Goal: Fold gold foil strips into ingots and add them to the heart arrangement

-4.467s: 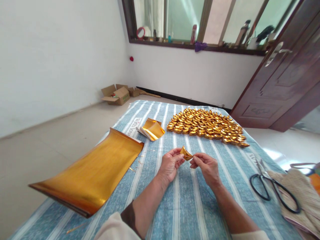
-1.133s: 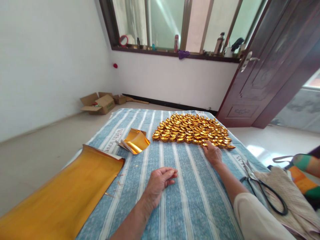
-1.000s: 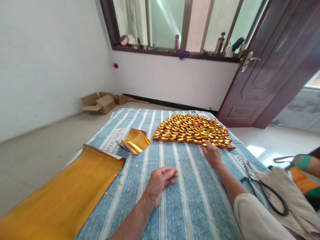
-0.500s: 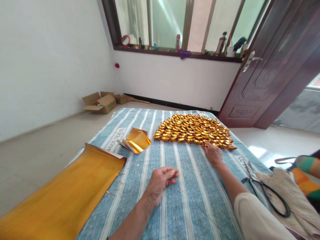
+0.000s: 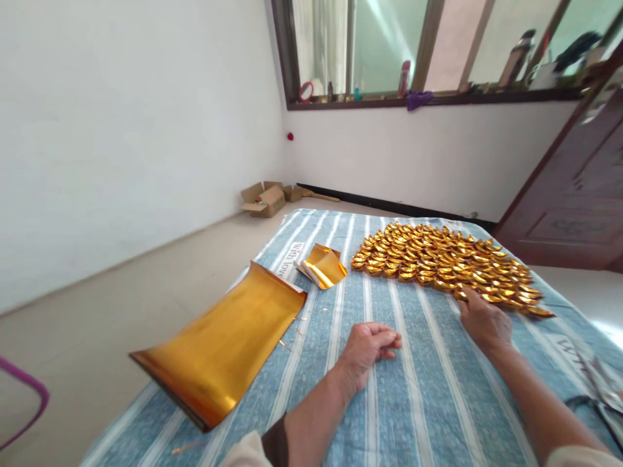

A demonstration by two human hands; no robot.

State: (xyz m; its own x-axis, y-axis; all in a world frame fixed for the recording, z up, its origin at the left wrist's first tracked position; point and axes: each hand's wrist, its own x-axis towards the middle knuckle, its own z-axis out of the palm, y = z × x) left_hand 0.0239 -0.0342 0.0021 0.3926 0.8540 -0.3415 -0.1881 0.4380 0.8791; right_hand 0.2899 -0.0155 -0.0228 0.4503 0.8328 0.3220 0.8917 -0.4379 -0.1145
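Note:
Many shiny gold paper ingots (image 5: 438, 259) stand packed in curved rows on the striped blue cloth (image 5: 350, 415). At the front edge of these rows, my right hand (image 5: 485, 324) has its thumb and fingers closed on one folded ingot. My left hand (image 5: 367, 350) rests on the cloth nearer to me, fingers curled together and nothing visible in them. To its left lies a large stack of gold foil sheets (image 5: 228, 344). Behind that is a smaller pile of cut gold foil pieces (image 5: 325, 269), curling up at the edges.
Black-handled scissors (image 5: 601, 395) lie at the right edge, partly cut off. Thin gold scraps (image 5: 287, 342) are scattered beside the large sheets. Beyond the table an open cardboard box (image 5: 267, 200) sits on the floor, and a dark red door (image 5: 574, 201) stands at right.
My view has turned left, so everything sits further right and more of the large gold sheets shows. My right hand stays at the front row of ingots; the left hand keeps its curled pose.

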